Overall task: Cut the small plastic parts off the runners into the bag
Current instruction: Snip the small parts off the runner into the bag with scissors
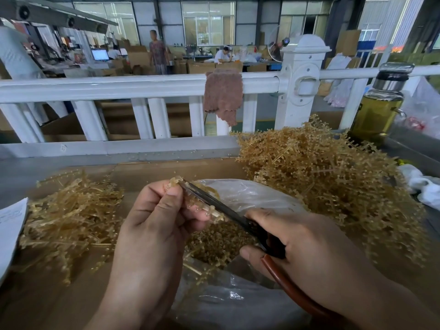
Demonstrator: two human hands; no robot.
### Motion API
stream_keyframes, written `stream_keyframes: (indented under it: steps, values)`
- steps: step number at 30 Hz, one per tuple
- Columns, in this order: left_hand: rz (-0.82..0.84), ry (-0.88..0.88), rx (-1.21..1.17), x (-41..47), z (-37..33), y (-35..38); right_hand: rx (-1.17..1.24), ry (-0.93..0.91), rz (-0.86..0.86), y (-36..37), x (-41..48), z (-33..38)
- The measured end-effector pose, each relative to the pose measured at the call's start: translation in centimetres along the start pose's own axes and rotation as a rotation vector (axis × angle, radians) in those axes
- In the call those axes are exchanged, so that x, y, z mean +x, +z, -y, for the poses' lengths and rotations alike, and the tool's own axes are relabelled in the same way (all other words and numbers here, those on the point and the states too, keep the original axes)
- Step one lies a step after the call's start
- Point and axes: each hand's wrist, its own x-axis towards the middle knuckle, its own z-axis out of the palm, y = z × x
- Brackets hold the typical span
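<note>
My left hand (152, 217) pinches a translucent amber runner (202, 207) with small parts along it, held over the clear plastic bag (250, 196). My right hand (302, 248) grips brown-handled scissors (223, 207), whose dark blades lie along the runner, tips near my left thumb. Cut small parts (214, 244) lie heaped inside the bag below the hands. A tall pile of uncut runners (316, 172) sits to the right, and a flatter pile of stripped runners (71, 215) to the left.
Everything rests on a cardboard sheet (152, 170) on a grey table. A white railing (119, 86) with a brown cloth (222, 94) stands behind. A glass bottle of yellow liquid (378, 108) stands far right; white paper (9, 225) lies at the left edge.
</note>
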Motion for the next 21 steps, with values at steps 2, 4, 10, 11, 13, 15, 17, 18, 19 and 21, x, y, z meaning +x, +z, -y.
stream_keyframes:
  steps: [2,4,10,11,13,15,17,18,19,21]
  values:
    - [0.000,-0.005,-0.009,-0.01,0.07,0.02,0.006,0.002,-0.009,0.00,0.00,-0.04]
    - [-0.006,-0.004,-0.014,-0.05,0.06,0.03,0.011,-0.005,-0.011,0.01,0.01,-0.04]
    - [0.006,-0.021,-0.027,-0.25,0.05,0.12,-0.018,-0.029,-0.064,0.23,-0.05,0.06]
    - [0.001,-0.023,-0.027,-0.27,0.05,0.15,-0.020,-0.034,-0.067,0.21,-0.02,0.07]
    - [0.002,-0.029,-0.024,-0.31,0.00,0.17,-0.022,-0.039,-0.060,0.12,0.05,0.13]
    - [0.006,-0.032,-0.017,-0.38,-0.08,0.05,-0.024,-0.045,-0.073,0.20,0.02,0.07]
    - [-0.001,-0.025,-0.002,-0.40,-0.10,-0.01,-0.024,-0.035,-0.073,0.25,0.02,0.03]
    - [-0.008,-0.016,0.007,-0.38,-0.06,0.01,-0.025,-0.035,-0.068,0.29,0.03,0.03]
    - [-0.016,-0.006,0.016,-0.39,-0.06,0.03,-0.029,-0.043,-0.067,0.32,0.04,0.02]
    - [-0.032,0.011,0.029,-0.37,-0.07,0.09,-0.039,-0.053,-0.063,0.31,0.07,0.03]
